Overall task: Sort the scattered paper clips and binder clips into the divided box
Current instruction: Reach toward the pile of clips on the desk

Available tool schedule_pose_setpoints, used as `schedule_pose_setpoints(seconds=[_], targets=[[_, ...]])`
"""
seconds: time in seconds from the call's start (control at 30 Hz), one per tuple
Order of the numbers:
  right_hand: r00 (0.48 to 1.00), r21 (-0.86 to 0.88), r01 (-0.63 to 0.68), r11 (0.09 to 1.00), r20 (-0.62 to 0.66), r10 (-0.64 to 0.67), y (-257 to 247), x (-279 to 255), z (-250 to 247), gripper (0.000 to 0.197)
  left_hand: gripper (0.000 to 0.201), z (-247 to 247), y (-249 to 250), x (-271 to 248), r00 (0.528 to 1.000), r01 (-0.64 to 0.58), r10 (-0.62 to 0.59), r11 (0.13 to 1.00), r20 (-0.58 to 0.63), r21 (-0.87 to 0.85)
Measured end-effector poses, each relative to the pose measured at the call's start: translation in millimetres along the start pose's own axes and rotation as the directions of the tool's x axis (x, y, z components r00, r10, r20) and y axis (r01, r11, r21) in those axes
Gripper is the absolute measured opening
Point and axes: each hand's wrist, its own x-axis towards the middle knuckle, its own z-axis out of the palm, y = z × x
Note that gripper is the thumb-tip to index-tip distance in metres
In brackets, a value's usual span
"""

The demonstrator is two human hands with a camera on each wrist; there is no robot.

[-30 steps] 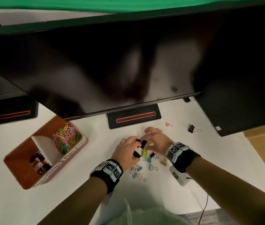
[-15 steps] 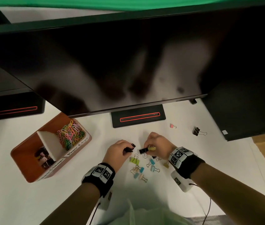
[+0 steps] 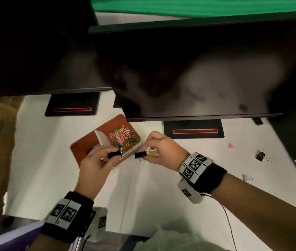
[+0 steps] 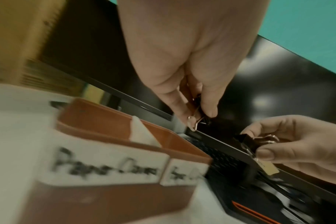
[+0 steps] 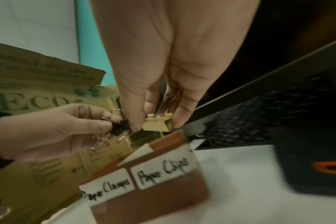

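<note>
While both hands hover over the divided box (image 3: 82,148) near the table's far edge, the left hand (image 3: 96,164) pinches a black binder clip (image 3: 113,154) above it, and the right hand (image 3: 161,151) grips a black clip (image 3: 140,154) and a yellow binder clip (image 5: 157,123) just beside the paper-clip (image 3: 123,136) compartment.

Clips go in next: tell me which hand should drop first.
Left, probably. The left hand holds its black binder clip over the divided box; the right hand holds its clips beside it.
</note>
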Motion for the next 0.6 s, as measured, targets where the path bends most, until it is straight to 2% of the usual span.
schedule_pose_setpoints(seconds=[0.07,0.13,0.17,0.2,0.27,0.37,0.43,0.47,0.53,0.6], targets=[[0.999,0.016,0.049,0.999,0.015,-0.049,-32.5,28.8,16.2,0.024,0.014,-25.8,-15.1,2.1,0.992,0.089,-0.088,0.996,-0.086,0.015],[0.997,0.027,0.068,0.997,0.025,-0.069,-62.7,55.8,33.3,0.024,0.009,-42.8,-29.7,6.7,0.969,0.214,-0.226,0.970,-0.101,-0.117],[0.998,0.041,0.063,0.997,0.029,-0.064,-74.9,68.2,42.9,0.024,0.014,-49.4,-34.9,9.6,0.945,0.305,-0.323,0.923,-0.041,-0.235],[0.998,0.046,0.050,0.998,0.033,-0.051,-84.6,78.6,52.2,0.027,0.027,-54.4,-39.5,12.2,0.917,0.389,-0.397,0.863,0.045,-0.321],[0.999,0.041,0.011,0.999,0.052,-0.013,-94.4,92.7,68.2,0.037,0.045,-60.4,-45.0,16.2,0.884,0.467,-0.425,0.807,0.193,-0.361],[0.998,0.010,-0.002,1.000,0.061,0.001,-92.3,93.0,73.9,0.045,0.040,-62.6,-38.7,19.2,0.895,0.435,-0.357,0.830,0.268,-0.349],[0.999,0.014,0.000,1.000,0.038,0.000,-80.9,80.9,64.2,0.043,0.036,-58.6,-30.0,19.2,0.920,0.380,-0.328,0.881,0.215,-0.281],[1.000,0.026,-0.013,1.000,0.022,0.012,-71.7,71.9,57.3,0.039,0.032,-55.5,-26.4,18.3,0.943,0.321,-0.289,0.919,0.165,-0.227],[0.998,0.032,-0.060,0.998,-0.020,0.061,-47.4,49.5,41.4,0.033,0.024,-46.0,-14.5,15.2,0.986,0.139,-0.129,0.986,0.109,-0.091],[0.990,0.018,-0.116,0.993,-0.081,0.117,-15.7,22.9,26.2,0.029,0.020,-31.2,1.3,10.3,0.988,-0.011,0.015,1.000,0.157,-0.027]])
